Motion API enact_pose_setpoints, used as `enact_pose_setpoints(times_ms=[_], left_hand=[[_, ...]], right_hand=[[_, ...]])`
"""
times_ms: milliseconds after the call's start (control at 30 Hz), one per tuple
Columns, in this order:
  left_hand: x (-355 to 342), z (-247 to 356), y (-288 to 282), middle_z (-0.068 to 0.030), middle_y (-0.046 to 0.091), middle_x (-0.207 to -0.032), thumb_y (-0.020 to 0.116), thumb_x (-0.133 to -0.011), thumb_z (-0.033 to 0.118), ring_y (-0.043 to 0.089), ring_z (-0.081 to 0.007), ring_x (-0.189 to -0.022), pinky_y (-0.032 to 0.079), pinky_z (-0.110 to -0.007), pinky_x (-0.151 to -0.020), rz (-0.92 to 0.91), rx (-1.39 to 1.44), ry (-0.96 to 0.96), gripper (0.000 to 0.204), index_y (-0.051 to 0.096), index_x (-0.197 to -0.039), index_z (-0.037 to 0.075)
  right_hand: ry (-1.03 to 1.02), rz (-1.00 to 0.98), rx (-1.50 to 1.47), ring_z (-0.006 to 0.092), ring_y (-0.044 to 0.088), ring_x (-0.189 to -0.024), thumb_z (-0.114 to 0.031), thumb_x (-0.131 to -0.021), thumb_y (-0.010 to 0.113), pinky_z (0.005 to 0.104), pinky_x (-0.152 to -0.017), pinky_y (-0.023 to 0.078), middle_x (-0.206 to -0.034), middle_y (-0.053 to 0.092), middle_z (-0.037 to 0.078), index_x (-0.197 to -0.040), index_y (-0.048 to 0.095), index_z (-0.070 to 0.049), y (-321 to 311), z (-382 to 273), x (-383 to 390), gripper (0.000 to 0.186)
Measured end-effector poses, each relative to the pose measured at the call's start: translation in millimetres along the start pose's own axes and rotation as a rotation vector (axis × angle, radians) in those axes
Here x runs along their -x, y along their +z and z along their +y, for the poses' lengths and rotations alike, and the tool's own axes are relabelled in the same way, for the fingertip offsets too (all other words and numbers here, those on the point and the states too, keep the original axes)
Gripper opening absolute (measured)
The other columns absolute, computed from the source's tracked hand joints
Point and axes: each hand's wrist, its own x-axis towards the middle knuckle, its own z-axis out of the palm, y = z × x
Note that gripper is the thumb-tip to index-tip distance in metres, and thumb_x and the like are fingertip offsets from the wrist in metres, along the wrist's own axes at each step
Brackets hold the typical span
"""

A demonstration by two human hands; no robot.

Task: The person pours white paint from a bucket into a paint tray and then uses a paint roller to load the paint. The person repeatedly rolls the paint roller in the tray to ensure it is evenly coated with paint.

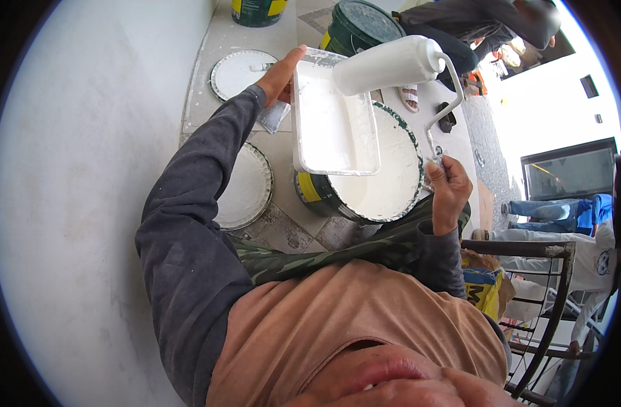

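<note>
My left hand point(280, 76) is closed on the left rim of a clear plastic paint tray point(335, 129), which has white paint in it. The tray is held over an open dark green bucket point(399, 180) of white paint and covers part of its mouth. In my right hand point(450, 192) is the handle of a paint roller, gripped to the right of the bucket. The paint roller point(390, 64) has a thick white sleeve that overlaps the far end of the tray. Whether the sleeve touches the tray, I cannot tell.
White bucket lids point(242, 73) lie on the tiled floor to the left, beside a pale wall point(100, 176). A lidded green bucket point(365, 26) stands behind the tray, close to a crouching person point(460, 30). Metal railing point(561, 285) rises at my right; more people are beyond it.
</note>
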Motion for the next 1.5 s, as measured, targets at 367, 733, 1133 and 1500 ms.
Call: enact_pose_setpoints(times_ms=[367, 733, 1133, 1500], left_hand=[[0, 0, -1, -0.0152, 0.058, -0.13, 0.038, -0.087, 0.074, 0.06, -0.0224, -0.114, 0.051, -0.038, -0.09, -0.015, 0.019, -0.01, 0.088, 0.04, -0.145, 0.008], [-12, -11, -6, -0.0137, 0.057, -0.132, 0.038, -0.089, 0.072, 0.061, -0.0204, -0.113, 0.052, -0.037, -0.09, -0.036, 0.056, 0.003, 0.086, 0.039, -0.146, 0.007], [-10, -11, 1, -0.0168, 0.063, -0.122, 0.034, -0.091, 0.07, 0.069, -0.0211, -0.102, 0.059, -0.036, -0.081, 0.034, 0.015, 0.167, 0.083, 0.041, -0.142, 0.004], [-7, 0, 2, -0.0105, 0.063, -0.122, 0.04, -0.094, 0.063, 0.068, -0.0182, -0.1, 0.058, -0.031, -0.077, 0.021, 0.109, 0.097, 0.071, 0.044, -0.138, 0.008]], right_hand=[[0.154, -0.058, -0.092, 0.0053, 0.049, -0.062, -0.016, -0.088, 0.073, 0.0198, -0.055, 0.039, -0.073, 0.061, 0.0, -0.101, 0.067, 0.006, -9, -14, -5, 0.027], [0.204, -0.12, 0.041, 0.0045, 0.045, -0.058, -0.025, -0.09, 0.071, 0.0194, -0.053, 0.034, -0.068, 0.055, -0.002, -0.098, 0.066, 0.002, -76, -29, -19, 0.029], [0.158, -0.692, 0.705, 0.0176, 0.06, -0.06, -0.031, -0.083, 0.074, 0.0346, -0.057, 0.046, -0.065, 0.064, 0.01, -0.076, 0.067, 0.001, -68, 6, -100, 0.034], [-0.196, -1.387, 1.197, 0.0361, 0.07, -0.086, -0.018, -0.084, 0.054, 0.045, -0.074, 0.055, -0.093, 0.071, 0.021, -0.099, 0.071, 0.001, 123, 123, -83, 0.03]])
